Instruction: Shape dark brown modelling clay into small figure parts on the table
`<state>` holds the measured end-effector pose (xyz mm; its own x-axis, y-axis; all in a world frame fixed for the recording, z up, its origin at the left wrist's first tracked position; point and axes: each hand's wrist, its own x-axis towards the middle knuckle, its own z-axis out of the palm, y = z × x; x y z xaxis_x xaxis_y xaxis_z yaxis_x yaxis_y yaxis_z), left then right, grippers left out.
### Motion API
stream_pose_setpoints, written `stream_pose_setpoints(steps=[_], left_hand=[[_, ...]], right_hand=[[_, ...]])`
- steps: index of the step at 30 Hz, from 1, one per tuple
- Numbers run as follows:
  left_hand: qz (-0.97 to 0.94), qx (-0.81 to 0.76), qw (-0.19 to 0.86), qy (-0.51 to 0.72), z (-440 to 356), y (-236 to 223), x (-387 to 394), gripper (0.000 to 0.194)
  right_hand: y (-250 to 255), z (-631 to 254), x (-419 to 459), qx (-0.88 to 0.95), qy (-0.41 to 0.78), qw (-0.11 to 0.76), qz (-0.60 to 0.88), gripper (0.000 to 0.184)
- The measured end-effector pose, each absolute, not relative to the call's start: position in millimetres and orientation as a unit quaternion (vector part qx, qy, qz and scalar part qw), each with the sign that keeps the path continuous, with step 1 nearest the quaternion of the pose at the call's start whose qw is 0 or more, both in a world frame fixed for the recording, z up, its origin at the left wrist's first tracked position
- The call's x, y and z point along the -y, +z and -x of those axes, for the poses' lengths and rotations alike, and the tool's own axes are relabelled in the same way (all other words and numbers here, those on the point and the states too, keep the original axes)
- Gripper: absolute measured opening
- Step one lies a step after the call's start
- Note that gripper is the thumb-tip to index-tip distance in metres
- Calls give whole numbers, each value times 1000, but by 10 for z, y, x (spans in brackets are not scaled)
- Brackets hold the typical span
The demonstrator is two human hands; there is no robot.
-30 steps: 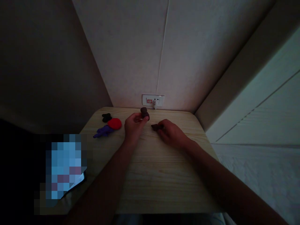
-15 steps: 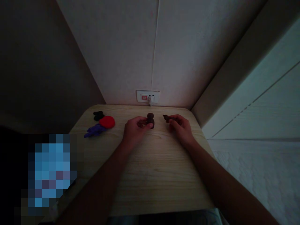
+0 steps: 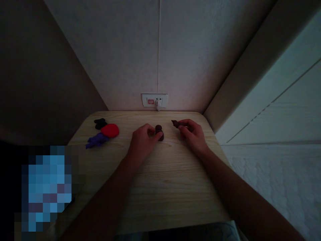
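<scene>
Modelling seems midway: a dark brown clay figure (image 3: 159, 132) is gripped by the left hand (image 3: 142, 140); a small brown clay piece (image 3: 176, 123), unattached, is pinched by the right hand (image 3: 193, 135). Red (image 3: 109, 130), purple (image 3: 96, 140) and black clay shapes (image 3: 100, 123) lie untouched far left.

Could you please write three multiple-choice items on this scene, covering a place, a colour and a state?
1. Where does the wall socket sit?
A. above the table's far edge
B. on the floor
C. on the table's near edge

2. What colour is the flat piece between the black lump and the purple piece?
A. yellow
B. red
C. white

3. What is the right hand doing?
A. lying flat and empty
B. pinching a small dark piece
C. touching the socket

Answers: 1 A, it is on the wall just behind the table. 2 B, it is bright red. 3 B, the piece juts from its fingertips, while the left hand grips a dark figure.
</scene>
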<state>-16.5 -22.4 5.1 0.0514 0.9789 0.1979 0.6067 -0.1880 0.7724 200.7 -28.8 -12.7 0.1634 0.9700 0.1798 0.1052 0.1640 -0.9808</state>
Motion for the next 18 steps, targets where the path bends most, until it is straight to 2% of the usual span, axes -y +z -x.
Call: stream_pose_setpoints(steps=[4,7,10,15,18], left_hand=[[-662,-545,244,453,197,124,241,27],[-672,-448,287,515,218,163,263,24],[-718,-345,345,496,209,153,275,39],[-718,-310,384,490,158,112,282,28],[-698,-317,421,485,144,100,292,28]], right_hand=[[-46,-1944,380,564,373,555,484,22],[15,-1852,464,593,388,544,450,23],[38,-1783,507,592,412,553,417,25],[26,-1789,505,566,464,557,392,31],[31,-1808,512,557,482,555,386,32]])
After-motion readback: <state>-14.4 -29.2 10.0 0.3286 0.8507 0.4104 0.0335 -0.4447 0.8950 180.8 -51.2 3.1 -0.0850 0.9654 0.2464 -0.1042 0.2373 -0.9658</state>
